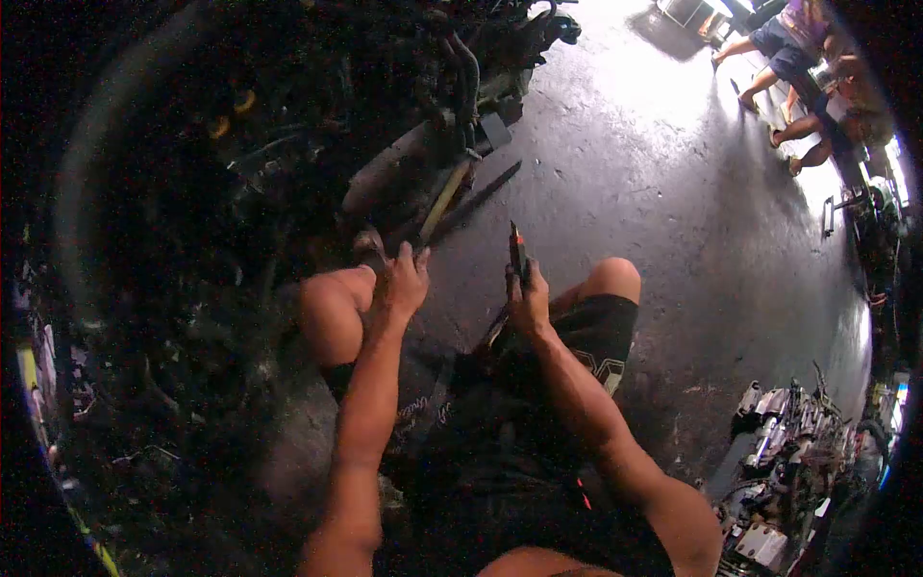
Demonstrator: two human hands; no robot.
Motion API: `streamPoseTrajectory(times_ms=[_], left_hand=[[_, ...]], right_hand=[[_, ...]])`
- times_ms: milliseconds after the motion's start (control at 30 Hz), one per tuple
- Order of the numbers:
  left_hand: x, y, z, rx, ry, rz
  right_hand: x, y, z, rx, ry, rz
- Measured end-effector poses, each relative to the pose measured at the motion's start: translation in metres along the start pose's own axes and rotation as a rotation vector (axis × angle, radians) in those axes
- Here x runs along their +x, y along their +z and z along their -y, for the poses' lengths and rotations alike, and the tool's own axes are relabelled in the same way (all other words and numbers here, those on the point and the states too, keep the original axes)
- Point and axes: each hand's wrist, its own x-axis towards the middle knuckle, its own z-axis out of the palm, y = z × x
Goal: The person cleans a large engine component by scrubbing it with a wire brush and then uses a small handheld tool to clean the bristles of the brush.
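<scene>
My left hand (pixel 408 279) is closed around the near end of a long strip (pixel 445 204) with a yellowish face, which slants up and right toward dark machinery. To the right, apart from it, my right hand (pixel 528 296) is closed on a slim dark tool (pixel 517 248) with an orange-red part and a pointed tip directed away from me. Both hands are above the floor between my bent knees. The far end of the strip is close to a hose (pixel 469 91) and a flat grey piece (pixel 495 131) on the machinery. Fine details of the tool are too small to tell.
Dark machinery (pixel 389 168) fills the left side. Metal parts (pixel 769 447) are heaped at the lower right. Several people are at the upper right, one in dark shorts (pixel 784 46). The grey floor (pixel 625 183) reflects bright light.
</scene>
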Motion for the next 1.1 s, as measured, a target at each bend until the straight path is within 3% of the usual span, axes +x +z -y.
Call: streamPoseTrajectory(times_ms=[33,100,167,233,300,333,433,500,533,667,733,867,933,967,1033,1100], left_hand=[[-0.001,0.000,-0.002,0.009,0.003,0.009],[-0.005,0.001,-0.010,-0.232,0.253,-0.399],[-0.003,-0.001,-0.012,-0.167,0.210,-0.322],[0.003,-0.003,-0.006,-0.102,0.159,-0.258],[0.009,-0.004,0.005,0.260,-0.152,0.328],[0.008,-0.001,0.009,0.316,-0.138,0.390],[0.006,0.010,0.008,0.223,-0.140,0.368],[0.006,0.022,0.021,0.165,-0.104,0.291],[0.009,0.026,0.025,0.101,-0.049,0.204],[0.012,0.024,0.035,0.077,-0.023,0.219],[0.013,0.013,0.023,0.115,-0.062,0.337],[0.009,0.009,0.014,0.072,-0.095,0.284],[0.007,0.013,0.016,-0.020,0.026,0.103],[0.007,0.015,0.016,-0.020,0.028,0.103],[0.006,0.016,0.013,-0.042,0.120,-0.088],[0.011,0.015,0.015,0.067,0.011,0.007]], right_hand=[[0.000,0.000,-0.010,0.006,0.010,-0.006],[0.006,-0.002,-0.041,-0.482,0.057,0.129],[0.017,0.002,-0.084,-0.438,0.138,0.167],[0.018,0.006,-0.076,-0.395,0.207,0.216],[0.018,0.006,-0.069,-0.362,0.166,0.232],[0.020,0.006,-0.067,-0.370,0.157,0.241],[0.010,0.006,-0.058,-0.388,0.167,0.288],[0.007,0.010,-0.035,-0.352,0.297,0.285],[0.009,0.012,-0.049,-0.358,0.265,0.301],[0.008,0.014,-0.074,-0.498,0.033,0.253],[0.011,0.011,-0.059,-0.502,0.219,0.380],[0.015,0.010,-0.086,-0.386,0.259,0.422],[0.012,0.011,-0.082,-0.527,0.145,0.359],[0.013,0.011,-0.079,-0.526,0.145,0.357],[0.016,0.008,-0.079,-0.763,0.194,0.469],[0.011,0.010,-0.082,-0.692,0.092,0.370]])
